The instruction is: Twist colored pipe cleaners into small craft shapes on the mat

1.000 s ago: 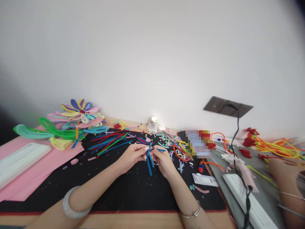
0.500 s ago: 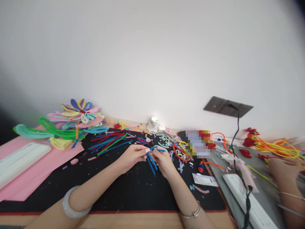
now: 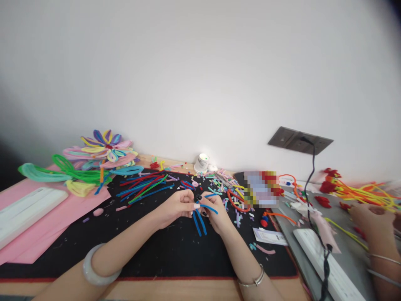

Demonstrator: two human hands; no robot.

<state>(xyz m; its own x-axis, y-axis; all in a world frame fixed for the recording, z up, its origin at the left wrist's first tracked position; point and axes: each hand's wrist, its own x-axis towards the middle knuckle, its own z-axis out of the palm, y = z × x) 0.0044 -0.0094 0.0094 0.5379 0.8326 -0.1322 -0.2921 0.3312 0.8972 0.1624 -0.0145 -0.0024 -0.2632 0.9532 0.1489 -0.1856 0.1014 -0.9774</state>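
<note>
Blue pipe cleaners (image 3: pixel 199 224) are held between my two hands above the black mat (image 3: pixel 150 255). My left hand (image 3: pixel 180 205) pinches them from the left with thumb and fingers. From the right, my right hand (image 3: pixel 214 211) is closed on the same pieces. Two blue ends hang down below the fingertips, and others curve out to the right over my right hand. Where the pieces meet is hidden by my fingers. Behind my left hand lies a spread of red, blue and green pipe cleaners (image 3: pixel 147 188).
At the left are a pipe-cleaner flower (image 3: pixel 108 148), pink paper (image 3: pixel 72 213) and a white case (image 3: pixel 31 211). Cut scraps (image 3: pixel 219 184) surround a white cup (image 3: pixel 201 163) at the back. Another person's hand (image 3: pixel 371 219) works at the right, beyond a power strip (image 3: pixel 326 263) and cable.
The blue pipe cleaners have shifted between my fingers: the hanging ends sit slightly lower, and the ends at right now curve over my right hand. The other person's hand moved slightly.
</note>
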